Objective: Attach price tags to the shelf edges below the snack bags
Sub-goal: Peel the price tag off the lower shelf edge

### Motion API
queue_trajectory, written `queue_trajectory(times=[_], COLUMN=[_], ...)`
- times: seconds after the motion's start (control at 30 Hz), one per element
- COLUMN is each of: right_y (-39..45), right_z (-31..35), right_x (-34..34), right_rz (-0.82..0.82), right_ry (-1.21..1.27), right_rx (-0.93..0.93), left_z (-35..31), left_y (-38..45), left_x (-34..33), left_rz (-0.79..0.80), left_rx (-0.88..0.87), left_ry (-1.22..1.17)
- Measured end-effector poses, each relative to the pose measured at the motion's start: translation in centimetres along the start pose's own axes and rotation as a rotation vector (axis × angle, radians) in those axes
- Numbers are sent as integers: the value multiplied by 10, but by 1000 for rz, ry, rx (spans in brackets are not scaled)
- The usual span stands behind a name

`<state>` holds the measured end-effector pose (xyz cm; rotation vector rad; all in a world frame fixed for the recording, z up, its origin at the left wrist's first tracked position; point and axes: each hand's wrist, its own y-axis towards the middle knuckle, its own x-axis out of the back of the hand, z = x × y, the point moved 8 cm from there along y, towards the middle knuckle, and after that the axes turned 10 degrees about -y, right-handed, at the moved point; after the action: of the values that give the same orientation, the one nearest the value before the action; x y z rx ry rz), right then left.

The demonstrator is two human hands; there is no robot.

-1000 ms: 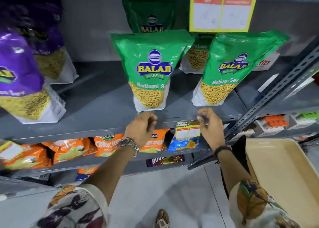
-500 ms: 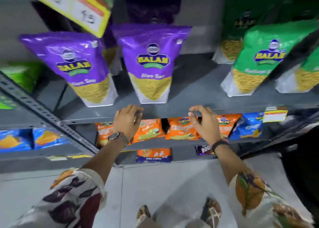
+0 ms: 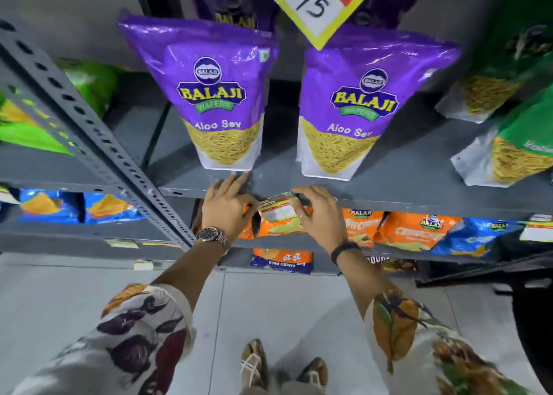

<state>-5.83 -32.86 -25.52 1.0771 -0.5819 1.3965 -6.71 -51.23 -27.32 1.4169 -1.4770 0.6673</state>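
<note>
Both hands are up at the front edge of the grey shelf point(image 3: 404, 198), left hand point(image 3: 229, 206) and right hand point(image 3: 318, 212) pinching either end of a price tag point(image 3: 279, 210) right below the gap between two purple Aloo Sev bags point(image 3: 218, 95).

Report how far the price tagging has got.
Done: a tag already hangs on the shelf edge at far right. In hand: both hands, left hand and right hand, hold a price tag at the edge below the purple bags. Left: fixing it.

Floral sleeves point(image 3: 140, 332), wristwatch point(image 3: 213, 235), black wristband point(image 3: 344, 249)
</note>
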Motion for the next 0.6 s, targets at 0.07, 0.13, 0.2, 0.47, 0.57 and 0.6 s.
queue_trajectory(times=[0.07, 0.13, 0.2, 0.47, 0.57, 0.6], right_y=[0, 0, 1, 2, 0, -1], right_z=[0, 1, 3, 11, 13, 14], right_x=[-3, -5, -4, -5, -7, -7], right_rz=[-37, -71, -92, -83, -53, -49], right_ry=[-5, -16, -17, -67, -56, -53], right_rx=[-10, -10, -7, 4, -6, -10], left_z=[3, 5, 6, 9, 7, 5], left_y=[0, 0, 1, -1, -4, -6], left_x=[-4, -6, -5, -8, -10, -9], left_rz=[14, 26, 23, 1, -1, 1], left_rx=[9, 12, 2, 23, 0, -17], left_ry=[4, 9, 15, -6, -24, -27])
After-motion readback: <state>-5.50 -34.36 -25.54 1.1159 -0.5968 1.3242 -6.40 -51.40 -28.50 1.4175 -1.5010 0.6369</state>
